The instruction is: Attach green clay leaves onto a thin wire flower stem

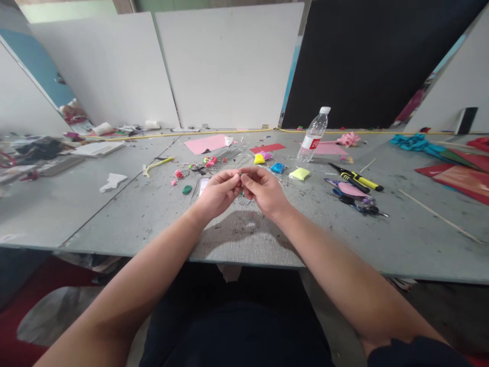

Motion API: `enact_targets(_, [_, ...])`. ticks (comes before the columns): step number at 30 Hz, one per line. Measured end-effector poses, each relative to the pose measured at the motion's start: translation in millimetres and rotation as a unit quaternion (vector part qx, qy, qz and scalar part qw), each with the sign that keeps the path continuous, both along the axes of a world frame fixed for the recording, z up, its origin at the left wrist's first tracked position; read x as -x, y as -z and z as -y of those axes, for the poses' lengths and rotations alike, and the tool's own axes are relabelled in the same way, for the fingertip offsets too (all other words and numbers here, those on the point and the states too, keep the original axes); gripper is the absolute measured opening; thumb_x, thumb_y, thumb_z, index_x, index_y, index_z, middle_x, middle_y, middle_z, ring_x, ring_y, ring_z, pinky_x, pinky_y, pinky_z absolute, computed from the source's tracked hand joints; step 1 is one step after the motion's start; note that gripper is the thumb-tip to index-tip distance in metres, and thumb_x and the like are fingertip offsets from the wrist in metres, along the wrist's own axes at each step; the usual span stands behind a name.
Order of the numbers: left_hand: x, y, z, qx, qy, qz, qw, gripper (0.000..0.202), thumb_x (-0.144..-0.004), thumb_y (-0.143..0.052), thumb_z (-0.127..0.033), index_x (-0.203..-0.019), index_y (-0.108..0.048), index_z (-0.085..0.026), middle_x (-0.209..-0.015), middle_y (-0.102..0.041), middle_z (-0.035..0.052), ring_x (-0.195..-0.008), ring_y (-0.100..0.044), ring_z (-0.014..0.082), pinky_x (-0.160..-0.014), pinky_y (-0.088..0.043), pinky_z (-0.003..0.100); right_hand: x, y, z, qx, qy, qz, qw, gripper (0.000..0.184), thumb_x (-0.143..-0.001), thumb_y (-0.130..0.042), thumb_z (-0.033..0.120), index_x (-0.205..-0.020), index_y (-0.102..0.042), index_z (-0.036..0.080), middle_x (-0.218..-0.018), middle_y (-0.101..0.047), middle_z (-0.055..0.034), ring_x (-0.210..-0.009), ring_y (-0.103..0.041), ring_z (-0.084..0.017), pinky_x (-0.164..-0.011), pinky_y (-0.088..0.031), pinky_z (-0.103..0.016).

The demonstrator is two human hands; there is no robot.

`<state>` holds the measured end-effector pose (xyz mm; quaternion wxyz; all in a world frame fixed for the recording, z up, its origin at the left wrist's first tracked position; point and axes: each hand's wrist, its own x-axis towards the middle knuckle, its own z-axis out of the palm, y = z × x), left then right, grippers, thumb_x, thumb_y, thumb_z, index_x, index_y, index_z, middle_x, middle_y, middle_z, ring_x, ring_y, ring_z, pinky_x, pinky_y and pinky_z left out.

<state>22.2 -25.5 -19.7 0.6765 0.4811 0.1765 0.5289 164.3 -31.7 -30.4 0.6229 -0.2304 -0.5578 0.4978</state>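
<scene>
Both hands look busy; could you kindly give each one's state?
Left hand: closed, pinching a tiny greenish bit.
Right hand: closed, apparently pinching the same bit.

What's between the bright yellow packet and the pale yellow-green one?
A blue packet. In the head view it lies between the bright yellow packet and the pale yellow-green packet, beyond the right hand.

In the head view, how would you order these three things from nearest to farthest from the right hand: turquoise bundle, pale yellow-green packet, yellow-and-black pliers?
Measured from the right hand:
1. Pale yellow-green packet: just beyond it, slightly right.
2. Yellow-and-black pliers: farther right, past the packet.
3. Turquoise bundle: far right, toward the back.
</scene>
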Motion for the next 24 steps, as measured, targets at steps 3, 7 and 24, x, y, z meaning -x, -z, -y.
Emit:
enact_targets(3, [2.9, -2.6, 1.0, 0.007, 0.011, -0.003, 1.000, 0.009, -0.079, -0.085, -0.016, -0.080, -0.076, -0.016, -0.072, -0.072, 0.0035, -0.065, -0.069, 0.0157, -0.067, -0.059, 0.031, -5.7, -1.9, 0.9, -0.004, -0.033, 0.011, 0.999, 0.044, -0.072, -0.087, 0.057, -0.095, -0.071, 0.023, -0.061, -0.059, 0.0074, -0.047, -0.046, -0.007, -0.045, -0.037, -0.024])
enact_targets(7, [6.8, -4.8, 1.0, 0.004, 0.032, 0.003, 0.999, 0.014, -0.073, -0.090, -0.015, -0.078, -0.077, -0.016, -0.071, -0.073, 0.0033, -0.066, -0.069, 0.0149, -0.069, -0.060, 0.030, -10.4, -3.7, 1.9, -0.010, -0.069, 0.016, 0.997, 0.038, -0.076, -0.086, 0.052, -0.096, -0.071, 0.024, -0.062, -0.060, 0.0072, -0.048, -0.048, -0.007, -0.046, -0.037, -0.023])
enact_targets(24, [8.7, -2.4, -2.7, -0.017, 0.046, -0.016, 0.999, 0.017, -0.074, -0.091, -0.022, -0.079, -0.076, -0.016, -0.072, -0.074, 0.0045, -0.068, -0.074, 0.0189, -0.071, -0.062, 0.034, -10.8, -4.5, 1.4, -0.010, -0.058, 0.041, 0.997, 0.045, -0.071, -0.087, 0.058, -0.095, -0.069, 0.024, -0.064, -0.062, 0.0070, -0.048, -0.049, -0.007, -0.045, -0.038, -0.024])
